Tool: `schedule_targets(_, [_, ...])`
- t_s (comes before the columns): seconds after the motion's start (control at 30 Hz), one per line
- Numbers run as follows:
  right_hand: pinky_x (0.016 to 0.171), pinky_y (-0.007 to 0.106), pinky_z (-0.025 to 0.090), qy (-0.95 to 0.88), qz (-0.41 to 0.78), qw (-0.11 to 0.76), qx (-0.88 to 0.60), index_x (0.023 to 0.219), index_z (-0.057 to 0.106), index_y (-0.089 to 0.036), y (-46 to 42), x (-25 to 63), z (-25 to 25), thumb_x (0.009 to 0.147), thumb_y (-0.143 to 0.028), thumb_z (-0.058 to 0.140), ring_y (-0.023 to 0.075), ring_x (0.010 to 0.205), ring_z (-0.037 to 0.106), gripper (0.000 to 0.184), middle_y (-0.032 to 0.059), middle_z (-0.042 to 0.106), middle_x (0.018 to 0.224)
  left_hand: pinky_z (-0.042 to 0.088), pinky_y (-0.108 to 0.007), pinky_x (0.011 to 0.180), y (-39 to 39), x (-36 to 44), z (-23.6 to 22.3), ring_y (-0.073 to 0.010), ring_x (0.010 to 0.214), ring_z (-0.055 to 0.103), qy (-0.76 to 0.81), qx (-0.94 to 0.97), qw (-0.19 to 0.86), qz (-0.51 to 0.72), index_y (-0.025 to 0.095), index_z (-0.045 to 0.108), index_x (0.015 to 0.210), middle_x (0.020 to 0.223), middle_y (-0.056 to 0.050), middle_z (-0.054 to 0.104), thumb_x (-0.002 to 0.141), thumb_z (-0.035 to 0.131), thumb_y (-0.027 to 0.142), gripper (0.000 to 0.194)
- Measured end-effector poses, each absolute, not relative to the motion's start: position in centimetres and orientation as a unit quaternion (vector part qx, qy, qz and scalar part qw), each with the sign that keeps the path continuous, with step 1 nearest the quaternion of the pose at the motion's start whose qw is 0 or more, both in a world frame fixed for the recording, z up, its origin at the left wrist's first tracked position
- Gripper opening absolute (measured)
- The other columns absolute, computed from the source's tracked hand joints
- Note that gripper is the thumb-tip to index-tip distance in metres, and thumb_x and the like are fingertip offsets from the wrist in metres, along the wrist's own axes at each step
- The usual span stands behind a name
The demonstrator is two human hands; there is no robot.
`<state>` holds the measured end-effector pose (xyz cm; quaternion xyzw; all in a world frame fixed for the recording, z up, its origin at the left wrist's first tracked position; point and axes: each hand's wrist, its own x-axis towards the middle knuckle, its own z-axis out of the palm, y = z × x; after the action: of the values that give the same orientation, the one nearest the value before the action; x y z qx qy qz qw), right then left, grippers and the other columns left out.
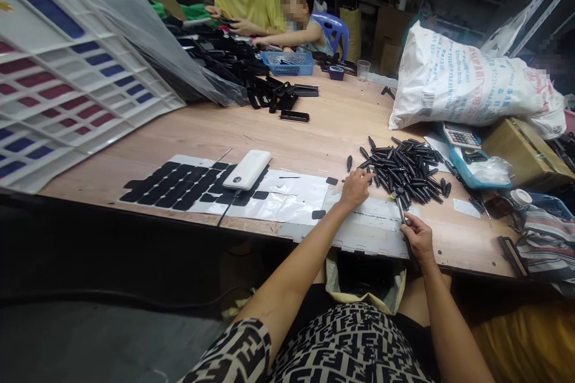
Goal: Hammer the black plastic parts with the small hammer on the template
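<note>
My left hand (357,189) is at the near left edge of a pile of small black tapered pieces (406,167). Its index finger stretches out toward them, and I see nothing held in it. My right hand (418,237) is closed around a slim tool (401,210) with a shiny metal front part and a dark rear part. The tool's tip points at the near edge of the pile; its exact kind is unclear. Below both hands lies a clear plastic sheet (359,228) along the table edge.
A white power bank (247,170) rests on a sheet of black stickers (179,182) at left. A stuffed white sack (467,81), a blue tray (483,170) and a cardboard box (530,149) stand at right. A plastic crate (90,90) leans at left. Two people sit across, near black parts (220,60).
</note>
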<state>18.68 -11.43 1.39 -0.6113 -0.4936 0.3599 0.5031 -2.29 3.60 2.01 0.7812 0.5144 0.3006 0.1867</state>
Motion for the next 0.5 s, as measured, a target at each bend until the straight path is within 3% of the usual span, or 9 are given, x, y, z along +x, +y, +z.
schedule_targets(0.1, [0.049, 0.023, 0.045, -0.488, 0.359, 0.507, -0.613, 0.113, 0.071, -0.015, -11.4, 18.7, 1.5, 0.073, -0.034, 0.07, 0.0077, 0.05, 0.049, 0.045, -0.0039, 0.051, 0.072, 0.04, -0.042, 0.09, 5.8, -2.2, 2.1, -0.0281, 0.11, 0.047, 0.521, 0.806, 0.127, 0.25, 0.026, 0.07, 0.116, 0.119, -0.011, 0.055, 0.085, 0.049, 0.004, 0.043])
schedule_targets(0.27, [0.049, 0.024, 0.045, -0.484, 0.362, 0.506, -0.615, 0.113, 0.071, -0.014, -11.4, 18.8, 1.3, 0.073, -0.035, 0.071, 0.0079, 0.05, 0.05, 0.045, -0.0032, 0.053, 0.073, 0.036, -0.044, 0.096, 5.6, -2.8, 1.6, -0.03, 0.116, 0.043, 0.508, 0.826, 0.094, 0.225, 0.023, 0.074, 0.099, 0.122, -0.01, 0.054, 0.084, 0.064, 0.022, 0.018])
schedule_targets(0.5, [0.048, 0.024, 0.043, -0.489, 0.362, 0.508, -0.61, 0.114, 0.07, -0.014, -11.4, 18.7, 1.2, 0.074, -0.034, 0.07, 0.008, 0.05, 0.05, 0.045, -0.0034, 0.052, 0.072, 0.038, -0.04, 0.088, 2.5, -2.4, 0.5, -0.0257, 0.1, 0.051, 0.483, 0.826, 0.193, 0.22, 0.026, 0.074, 0.101, 0.099, -0.006, 0.061, 0.087, 0.066, 0.037, 0.02])
